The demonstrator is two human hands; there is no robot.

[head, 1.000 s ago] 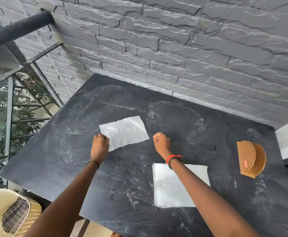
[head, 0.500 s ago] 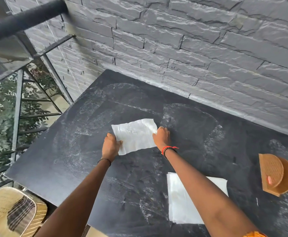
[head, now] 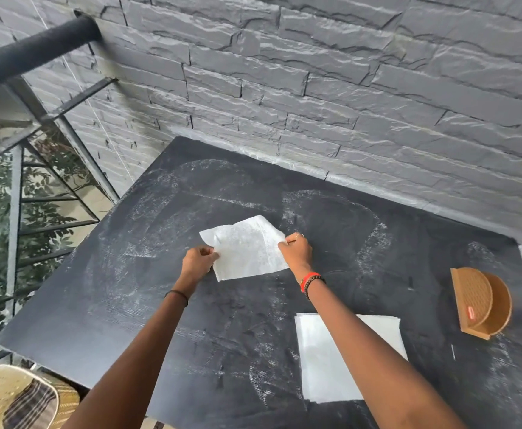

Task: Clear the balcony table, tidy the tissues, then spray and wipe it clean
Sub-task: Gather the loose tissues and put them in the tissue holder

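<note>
Tissue (head: 244, 249) lifted, left hand (head: 196, 264), right hand (head: 297, 252) pinching edges

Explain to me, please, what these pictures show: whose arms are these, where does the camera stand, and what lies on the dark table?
There is no machine: a person works with bare hands, and one camera worn on the head looks down at them. The left hand and right hand each pinch a side of one white tissue over the black table. Nearer lies a flat stack of tissues, and to the right stands a wooden holder.
</note>
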